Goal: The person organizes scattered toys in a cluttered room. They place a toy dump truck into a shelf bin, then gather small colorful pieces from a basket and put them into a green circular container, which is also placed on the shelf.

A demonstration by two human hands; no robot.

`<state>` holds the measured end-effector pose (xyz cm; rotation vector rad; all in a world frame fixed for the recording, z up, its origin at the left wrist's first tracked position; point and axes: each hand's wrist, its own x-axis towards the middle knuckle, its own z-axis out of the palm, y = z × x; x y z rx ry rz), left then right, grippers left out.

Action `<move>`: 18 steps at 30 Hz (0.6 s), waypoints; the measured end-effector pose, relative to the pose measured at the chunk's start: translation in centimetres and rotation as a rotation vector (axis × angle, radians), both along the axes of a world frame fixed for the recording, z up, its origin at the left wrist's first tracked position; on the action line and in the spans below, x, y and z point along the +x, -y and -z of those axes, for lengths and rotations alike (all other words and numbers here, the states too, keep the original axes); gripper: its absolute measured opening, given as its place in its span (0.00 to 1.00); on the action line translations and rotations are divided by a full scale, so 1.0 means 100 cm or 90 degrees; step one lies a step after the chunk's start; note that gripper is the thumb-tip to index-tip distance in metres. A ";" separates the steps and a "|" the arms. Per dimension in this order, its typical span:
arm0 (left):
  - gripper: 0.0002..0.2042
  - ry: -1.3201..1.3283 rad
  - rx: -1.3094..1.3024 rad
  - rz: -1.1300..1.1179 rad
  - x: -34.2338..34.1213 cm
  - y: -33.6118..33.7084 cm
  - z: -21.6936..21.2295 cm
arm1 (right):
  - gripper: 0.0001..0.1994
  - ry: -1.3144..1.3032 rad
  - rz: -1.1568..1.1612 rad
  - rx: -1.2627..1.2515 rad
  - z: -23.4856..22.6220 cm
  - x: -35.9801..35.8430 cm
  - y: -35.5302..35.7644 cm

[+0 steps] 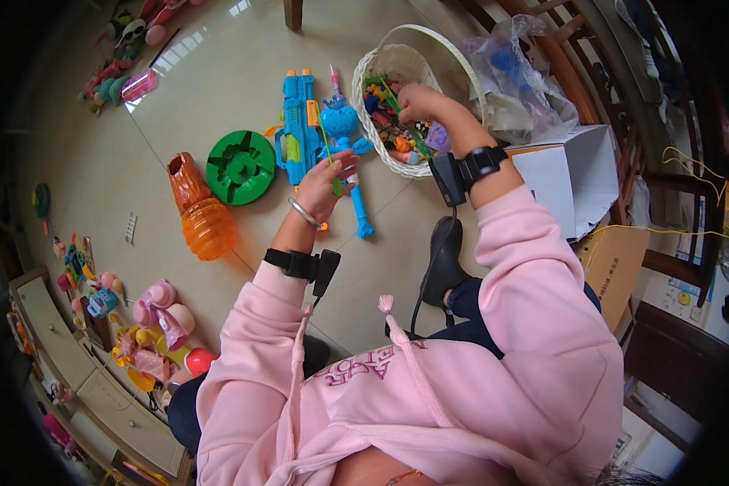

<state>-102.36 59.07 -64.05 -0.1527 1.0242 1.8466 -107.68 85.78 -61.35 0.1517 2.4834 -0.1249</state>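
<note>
My left hand (329,183) is curled around a thin green plastic stick (326,139) that pokes up past the fingers, with more green showing at the palm. Below it on the floor lie a blue toy blaster (300,134) with orange tips and a blue toy wand (359,209) with a round head. Over the white woven basket (371,150), my right hand (421,104) is closed, its fingertips pinching a long green toy piece (389,95). Small colourful toys (400,144) fill the basket, partly hidden by my right hand and forearm.
A round green plastic piece (240,168) and an orange ribbed toy (205,215) lie left of the blaster. An open white box (571,174) and a clear plastic bag (520,77) stand right of the basket. Assorted toys (158,324) lie along drawers (109,405) at left.
</note>
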 end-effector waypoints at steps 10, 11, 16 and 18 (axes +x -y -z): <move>0.11 0.077 0.103 0.094 0.003 0.014 -0.008 | 0.08 -0.095 0.477 -0.773 0.010 0.037 0.105; 0.10 0.063 0.109 0.120 0.001 0.017 -0.006 | 0.08 -0.149 0.508 -0.784 0.023 0.037 0.094; 0.09 0.076 0.137 -0.012 0.000 0.024 0.002 | 0.09 -0.394 0.283 -0.167 0.076 0.043 0.013; 0.09 0.064 0.135 -0.047 -0.002 0.026 0.000 | 0.09 -0.321 0.152 -0.090 0.094 0.047 0.002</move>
